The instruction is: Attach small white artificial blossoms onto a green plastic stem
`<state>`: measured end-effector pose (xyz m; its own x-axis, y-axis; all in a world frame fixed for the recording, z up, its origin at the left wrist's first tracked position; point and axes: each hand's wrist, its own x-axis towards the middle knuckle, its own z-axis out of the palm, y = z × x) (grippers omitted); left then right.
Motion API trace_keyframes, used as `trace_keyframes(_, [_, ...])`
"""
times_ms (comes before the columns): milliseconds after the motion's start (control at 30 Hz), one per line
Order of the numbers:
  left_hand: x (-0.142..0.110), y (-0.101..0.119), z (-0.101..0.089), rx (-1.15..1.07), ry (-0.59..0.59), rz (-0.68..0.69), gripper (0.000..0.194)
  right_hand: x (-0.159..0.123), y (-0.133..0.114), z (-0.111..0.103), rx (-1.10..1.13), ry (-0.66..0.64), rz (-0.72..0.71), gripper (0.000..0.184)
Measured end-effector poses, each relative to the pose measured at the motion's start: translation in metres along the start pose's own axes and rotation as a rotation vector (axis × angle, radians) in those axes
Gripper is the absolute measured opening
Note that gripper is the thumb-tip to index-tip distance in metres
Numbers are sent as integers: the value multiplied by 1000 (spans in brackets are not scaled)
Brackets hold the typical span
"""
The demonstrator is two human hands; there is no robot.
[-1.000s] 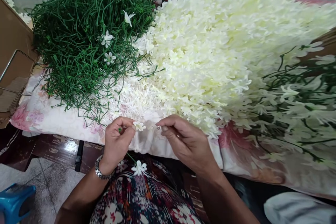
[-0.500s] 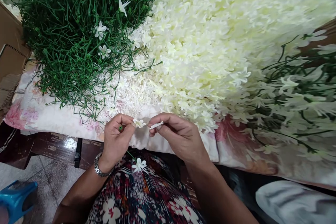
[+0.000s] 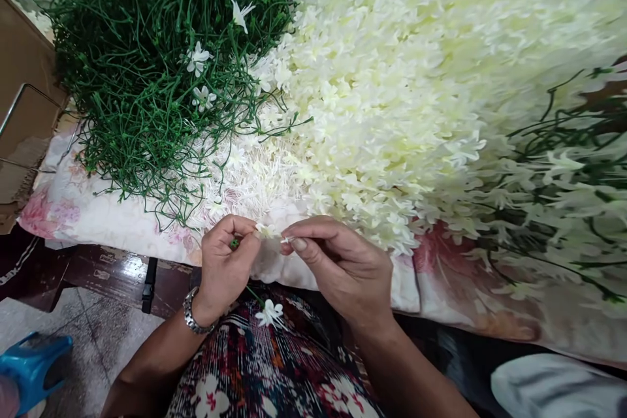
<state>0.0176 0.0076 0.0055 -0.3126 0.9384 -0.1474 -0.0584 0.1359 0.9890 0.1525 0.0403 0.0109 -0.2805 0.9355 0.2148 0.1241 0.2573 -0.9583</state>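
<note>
Thumb and forefinger of my left hand (image 3: 229, 260) are closed on a white artificial blossom (image 3: 266, 230). A green stem also runs through this hand; its green tip shows between the fingers, and a white flower (image 3: 270, 313) hangs at its lower end over the patterned clothing. Close to its right, my right hand (image 3: 350, 268) pinches a thin small white piece (image 3: 287, 240), mostly covered by the fingertips. Just beyond both hands lie fine white thread-like pieces (image 3: 257, 176) on a floral cloth (image 3: 132, 219).
A heap of green plastic stems (image 3: 142, 59) stands at back left, with a few white flowers on it. Cream-white blossoms (image 3: 392, 91) pile up centre and right. Assembled flower sprays (image 3: 563, 209) lie far right. A cardboard box (image 3: 24, 78) and blue stool (image 3: 36, 366) are at left.
The whole view has shifted slightly, so things sit farther right. My right fingertips have come a little nearer the blossom, and less of the small white piece shows. Both grips stay closed.
</note>
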Motion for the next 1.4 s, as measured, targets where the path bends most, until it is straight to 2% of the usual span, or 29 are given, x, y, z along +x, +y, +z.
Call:
trace_keyframes(133, [-1, 0, 1, -33, -5, 8, 13, 1, 1, 9, -246, 23, -316, 24])
trace_keyframes(233, [-2, 0, 1, -50, -32, 6, 12, 2, 6, 14, -361, 62, -420, 27])
trace_keyframes(467, [-4, -2, 0, -70, -56, 48, 10, 1, 10, 15, -418, 89, -423, 28])
trace_keyframes(667, [-7, -2, -3, -76, -109, 124, 7, 1, 7, 11, -443, 61, -424, 31])
trace_keyframes(900, [-5, -8, -1, -146, -30, 60, 5, 1, 6, 8, -400, 32, -458, 35])
trace_keyframes(1067, [-4, -9, 0, -202, -30, 32, 4, 0, 4, 10, -432, 19, -520, 35])
trace_keyframes(1267, [-6, -7, -5, -66, -44, 187, 6, -1, 1, 11, -446, 7, -556, 32])
trace_keyframes(1400, [-7, -4, -8, 17, -95, 202, 8, -1, 0, 9, -352, -52, -470, 29])
